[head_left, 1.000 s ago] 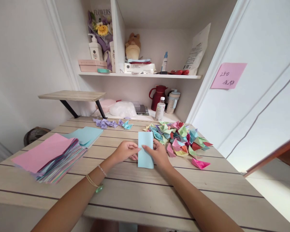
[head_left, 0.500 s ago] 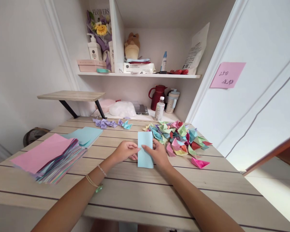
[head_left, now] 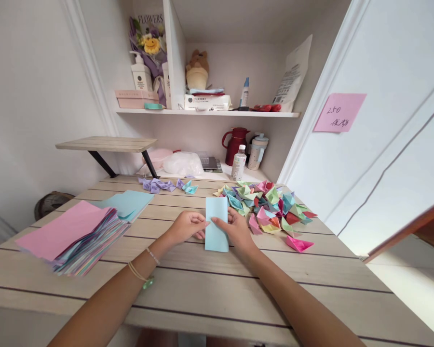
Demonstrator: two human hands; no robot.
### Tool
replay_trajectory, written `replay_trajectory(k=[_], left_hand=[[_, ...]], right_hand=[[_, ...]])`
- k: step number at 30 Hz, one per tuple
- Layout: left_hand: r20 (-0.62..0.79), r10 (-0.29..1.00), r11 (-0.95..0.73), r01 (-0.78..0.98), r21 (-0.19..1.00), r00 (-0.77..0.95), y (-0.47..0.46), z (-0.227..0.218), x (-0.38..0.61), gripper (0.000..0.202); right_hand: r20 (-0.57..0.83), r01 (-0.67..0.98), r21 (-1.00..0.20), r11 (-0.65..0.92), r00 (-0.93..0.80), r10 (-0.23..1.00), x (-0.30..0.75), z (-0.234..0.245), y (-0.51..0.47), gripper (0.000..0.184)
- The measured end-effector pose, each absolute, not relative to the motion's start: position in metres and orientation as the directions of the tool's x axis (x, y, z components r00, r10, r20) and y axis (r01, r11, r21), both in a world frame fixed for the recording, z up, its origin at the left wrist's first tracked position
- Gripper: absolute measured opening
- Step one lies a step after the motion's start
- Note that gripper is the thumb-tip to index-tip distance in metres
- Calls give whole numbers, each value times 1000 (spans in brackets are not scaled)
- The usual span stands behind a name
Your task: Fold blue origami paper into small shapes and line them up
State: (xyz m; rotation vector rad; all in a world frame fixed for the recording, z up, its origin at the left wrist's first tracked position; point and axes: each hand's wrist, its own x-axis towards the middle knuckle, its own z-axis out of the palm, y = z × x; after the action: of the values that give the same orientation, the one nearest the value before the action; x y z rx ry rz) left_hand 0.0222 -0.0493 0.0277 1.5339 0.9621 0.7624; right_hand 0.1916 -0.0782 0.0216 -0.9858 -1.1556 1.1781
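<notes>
A light blue sheet of paper (head_left: 216, 241), a narrow upright rectangle, is held over the middle of the table. My right hand (head_left: 237, 229) grips its right edge, thumb flat on the front and fingers behind. At the left edge, my left hand (head_left: 188, 225) has its fingers curled and its thumb tip against the paper; the exact pinch is partly hidden. Just beyond my right hand lies a heap of folded paper boats (head_left: 264, 202) in many colours. A bright pink paper boat (head_left: 299, 244) sits apart, nearer to me.
On the left are a thick stack of coloured paper (head_left: 90, 246) and light blue sheets (head_left: 130, 202). Purple folded pieces (head_left: 156, 184) and a blue one (head_left: 190, 187) lie farther back. A small raised wooden stand (head_left: 106, 143), a bottle (head_left: 238, 164) and a red jug (head_left: 235, 144) are behind.
Almost nothing differs. The light blue paper appears shifted very slightly left, with both hands keeping the same hold.
</notes>
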Motion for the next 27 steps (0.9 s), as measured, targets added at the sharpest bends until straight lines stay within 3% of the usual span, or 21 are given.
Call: replay_trajectory(k=[6,10,16,21,27], left_hand=[[10,917,-87,176,980,398,-46,28,20,30],[20,916,-101,181,978,401,-46,30,19,29],[24,908,-103,167,981,419,-47,36,17,28],[24,898,-109,171,979,439,-48,33,18,28],[-3,892,-87,178,980,453,-49,28,22,29]], right_hand=[[56,-278,-959,52,-6,998,202,24,-72,49],[60,-272,-960,62,13,998,207,26,-70,48],[48,-287,-957,41,-18,999,208,29,-73,32],[46,-311,-950,27,-55,997,212,27,-70,36],[28,-315,-949,33,18,999,216,24,-64,33]])
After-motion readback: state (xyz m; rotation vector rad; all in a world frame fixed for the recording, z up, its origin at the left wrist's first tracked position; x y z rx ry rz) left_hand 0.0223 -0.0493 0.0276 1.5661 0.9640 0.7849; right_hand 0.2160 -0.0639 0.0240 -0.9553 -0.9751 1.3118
